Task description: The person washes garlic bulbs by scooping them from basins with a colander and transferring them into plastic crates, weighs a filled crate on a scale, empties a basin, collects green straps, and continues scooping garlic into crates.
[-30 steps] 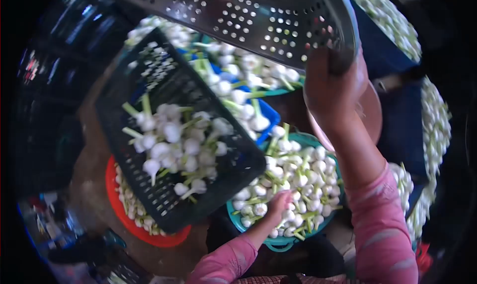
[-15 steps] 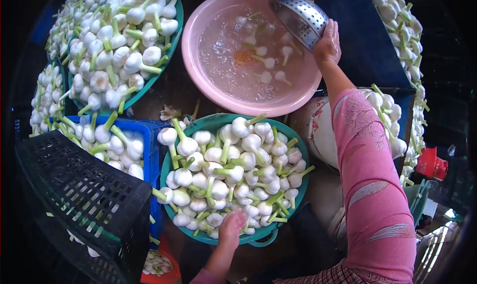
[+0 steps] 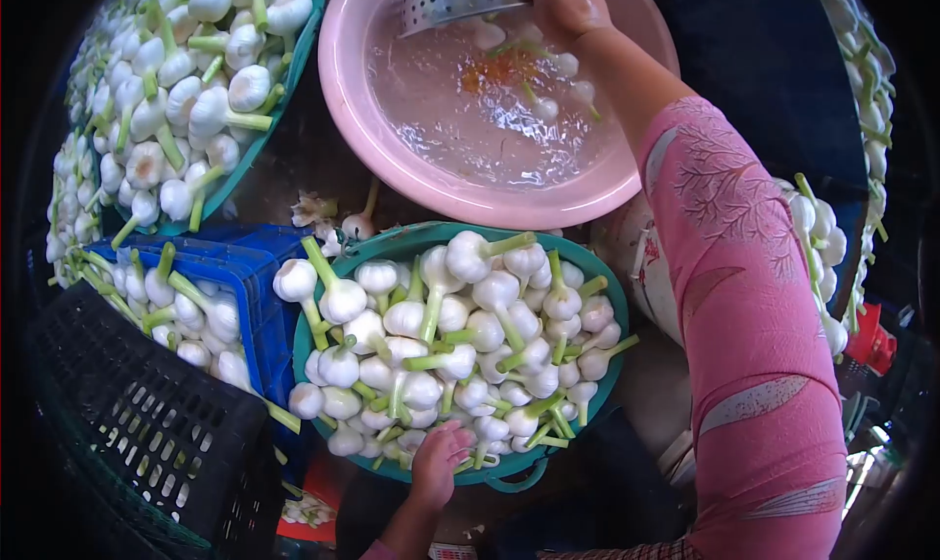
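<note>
Over the pink basin [image 3: 343, 75], the right hand [image 3: 570, 7] grips the colander [image 3: 452, 0], now further left than before; the left hand [image 3: 437, 465], loosely open, touches garlic [image 3: 495, 291].

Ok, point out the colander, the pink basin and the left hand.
Colander [image 3: 448, 2], head view: perforated wall.
Pink basin [image 3: 519, 209], head view: near rim.
Left hand [image 3: 437, 464], head view: middle of the hand.

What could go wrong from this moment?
The tilted colander, held at its rim by the right hand, could slip or splash water over the pink basin.

Garlic might tumble from the teal basin: it is heaped full, and one bulb juts past its left rim.

The left hand, close to the front bulbs, could nudge some loose.
</note>
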### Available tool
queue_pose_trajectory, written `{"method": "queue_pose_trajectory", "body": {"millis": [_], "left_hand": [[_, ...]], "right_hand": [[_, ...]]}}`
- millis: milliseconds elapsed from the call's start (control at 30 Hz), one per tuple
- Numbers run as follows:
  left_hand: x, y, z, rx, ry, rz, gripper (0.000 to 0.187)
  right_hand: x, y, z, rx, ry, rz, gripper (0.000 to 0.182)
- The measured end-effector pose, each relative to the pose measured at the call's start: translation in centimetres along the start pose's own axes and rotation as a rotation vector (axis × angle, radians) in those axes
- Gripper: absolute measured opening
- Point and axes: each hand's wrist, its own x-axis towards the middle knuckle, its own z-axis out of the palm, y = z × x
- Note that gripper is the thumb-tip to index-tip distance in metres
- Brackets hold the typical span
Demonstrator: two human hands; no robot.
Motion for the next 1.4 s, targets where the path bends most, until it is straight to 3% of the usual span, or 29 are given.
{"method": "queue_pose_trajectory", "body": {"millis": [33, 100, 133, 200, 267, 333, 500, 600, 667, 700, 733, 800, 833, 900, 1067, 1167, 1267, 1333, 1400], "left_hand": [[0.1, 0.0, 0.0, -0.007, -0.012, -0.007, 0.029], [0.2, -0.1, -0.4, -0.022, 0.0, 0.016, 0.029], [0.1, -0.2, -0.3, -0.032, -0.016, 0.009, 0.029], [0.0, 0.2, -0.3, -0.028, 0.01, 0.005, 0.029], [-0.2, 0.4, -0.2, -0.037, 0.001, -0.001, 0.029], [-0.3, 0.5, 0.1, -0.078, 0.01, 0.006, 0.033], [-0.5, 0.2, 0.1, -0.061, 0.024, -0.029, 0.031], [-0.6, -0.5, 0.1, -0.074, 0.019, -0.02, 0.031], [-0.9, -0.5, 0.3, -0.093, -0.045, -0.024, 0.031], [-1.0, -0.5, 0.4, -0.084, -0.048, -0.011, 0.031], [-1.1, -0.4, 0.5, -0.079, -0.035, -0.002, 0.031], [-1.2, -0.3, 0.5, -0.106, -0.089, -0.005, 0.032], [-1.1, -0.2, 0.4, -0.097, -0.101, -0.003, 0.033], [-0.9, 0.1, 0.3, -0.094, -0.08, -0.004, 0.033], [-1.0, 0.4, 0.6, -0.1, -0.116, 0.018, 0.032], [-1.1, 0.5, 0.4, -0.104, -0.129, 0.038, 0.033], [-1.2, 0.8, 0.5, -0.109, -0.152, 0.034, 0.034], [-1.3, 0.5, -0.1, -0.038, -0.125, 0.18, 0.032], [-3.4, 1.1, 0.3, -0.042, -0.18, 0.221, 0.038]], "right_hand": [[-1.1, 1.1, -0.8, 0.038, 0.075, -0.042, 0.053], [-0.7, 1.7, -3.6, 0.117, 0.002, 0.094, 0.056], [-0.3, 1.9, -5.0, 0.152, -0.147, 0.28, 0.058], [-1.1, 6.4, -1.2, 0.085, -0.017, 0.259, 0.062], [-2.5, 8.6, -0.5, 0.267, -0.133, 0.359, 0.053], [-4.1, 8.3, 1.2, 0.198, -0.035, 0.355, 0.056], [-6.6, 5.5, 4.1, 0.328, -0.222, 0.57, 0.054], [-7.9, 3.9, 9.3, 0.577, -0.153, 0.646, 0.055], [-7.6, 1.2, 11.6, 0.961, -0.038, 0.841, 0.055], [-6.8, -0.9, 9.1, 0.902, -0.105, 0.98, 0.05], [-6.5, -1.8, 9.6, 0.92, -0.103, 0.979, 0.05], [-6.0, -3.4, 11.2, 1.4, 0.019, 1.34, 0.04], [-5.9, -4.0, 11.9, 1.414, 0.014, 1.336, 0.04], [-6.0, -5.4, 12.7, 1.692, 0.129, 1.535, 0.032], [-7.3, -7.2, 11.2, 1.942, 0.205, 1.507, 0.031], [-8.9, -6.7, 9.3, 2.343, 0.365, 1.59, 0.037], [-12.4, -6.5, 3.5, 2.199, 0.485, 1.459, 0.038], [-14.4, -7.3, -2.6, 1.971, 0.564, 1.425, 0.021], [-16.8, -8.0, -8.1, 1.842, 0.483, 1.389, 0.016]]}}
